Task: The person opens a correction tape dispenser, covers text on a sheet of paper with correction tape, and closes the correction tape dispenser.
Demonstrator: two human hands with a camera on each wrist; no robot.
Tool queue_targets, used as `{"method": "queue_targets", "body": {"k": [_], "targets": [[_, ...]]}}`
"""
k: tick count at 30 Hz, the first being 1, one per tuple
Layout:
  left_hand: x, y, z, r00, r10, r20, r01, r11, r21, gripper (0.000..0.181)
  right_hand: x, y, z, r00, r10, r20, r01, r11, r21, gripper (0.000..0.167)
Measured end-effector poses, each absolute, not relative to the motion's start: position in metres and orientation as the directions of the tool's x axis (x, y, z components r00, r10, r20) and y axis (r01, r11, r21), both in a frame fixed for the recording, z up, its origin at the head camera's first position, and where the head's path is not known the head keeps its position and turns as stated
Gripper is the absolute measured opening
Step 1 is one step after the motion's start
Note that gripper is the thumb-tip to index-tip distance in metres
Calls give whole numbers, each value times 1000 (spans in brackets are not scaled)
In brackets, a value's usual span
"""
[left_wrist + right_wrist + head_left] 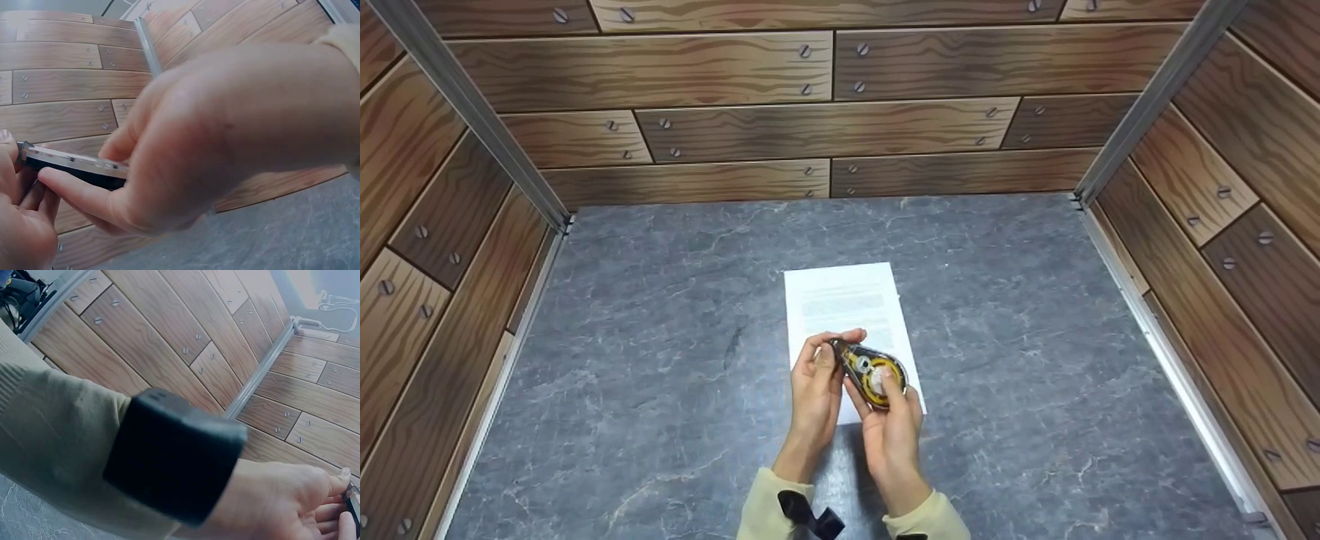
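A correction tape dispenser (864, 365) with a dark, see-through body and yellow wheels is held between both hands, above a sheet of printed paper (844, 289). My left hand (816, 386) pinches its narrow tip between thumb and fingers. Around the wide end, my right hand (894, 431) grips the body with the thumb across the yellow wheel. In the left wrist view the dispenser (73, 163) shows edge-on between the two hands. Only the tip end of the dispenser (353, 498) enters the right wrist view, beside the left thumb.
Under the paper lies a grey marbled tabletop (660, 337). Wood-patterned panels (735, 135) enclose it at the back and both sides, with metal posts (1155, 97) at the corners. A black wrist device (174, 455) sits on the left sleeve (62, 433).
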State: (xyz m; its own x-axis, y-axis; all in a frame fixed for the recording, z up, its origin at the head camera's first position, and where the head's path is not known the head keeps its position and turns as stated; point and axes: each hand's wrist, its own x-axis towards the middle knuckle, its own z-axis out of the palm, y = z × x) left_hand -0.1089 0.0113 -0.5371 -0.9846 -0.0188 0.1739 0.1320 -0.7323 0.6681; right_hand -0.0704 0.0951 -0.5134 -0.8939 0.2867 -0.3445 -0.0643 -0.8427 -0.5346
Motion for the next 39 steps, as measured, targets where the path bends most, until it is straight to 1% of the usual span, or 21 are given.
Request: {"method": "queue_targets", "body": {"k": [5,9,15,17,19,22,24,27,28,30,32,34,36,38,39], "targets": [[-107,14,-540,-983,1,185,130,-709,693,25,-69,93,-511,-892,284,-351,-64,-849,-524,27],[-107,16,-542,-976,14,216,146,-697,702,24,-69,93,-510,-894,279,-351,-59,-848,-526,27],[-112,17,-541,-961,77,266,146,-676,722,26,-69,93,-507,-899,268,-346,-63,-862,-502,33],[-113,18,-539,-959,82,271,154,-651,743,27,-69,93,-507,-903,248,-350,-44,-865,-500,35],[-115,18,-537,-960,67,273,177,-613,770,27,-69,95,-507,-911,214,-354,2,-853,-522,35],[-118,17,-533,-960,45,276,202,-569,797,28,-69,99,-509,-925,182,-334,68,-784,-617,34],[-120,17,-529,-961,38,275,205,-571,795,29,-68,101,-509,-938,195,-287,69,-706,-705,35],[-122,15,-526,-967,37,250,177,-611,771,29,-66,106,-509,-952,272,-140,-19,-510,-860,44],[-123,14,-525,-971,38,236,160,-630,760,29,-65,107,-509,-951,300,-75,-58,-412,-909,50],[-124,12,-524,-978,50,203,120,-660,742,30,-63,111,-508,-937,342,69,-133,-168,-977,64],[-125,10,-523,-983,69,170,79,-677,732,30,-61,115,-507,-917,339,208,-186,97,-978,73],[-126,9,-521,-985,92,147,45,-684,728,29,-60,118,-506,-897,303,323,-225,315,-922,77],[-127,7,-520,-985,111,132,21,-684,729,29,-60,120,-506,-880,253,402,-261,451,-854,76],[-127,7,-519,-986,117,117,6,-679,734,29,-61,121,-507,-868,213,449,-288,521,-804,74],[-127,6,-519,-987,117,111,3,-674,739,30,-62,122,-508,-864,202,462,-298,534,-791,73]]}}
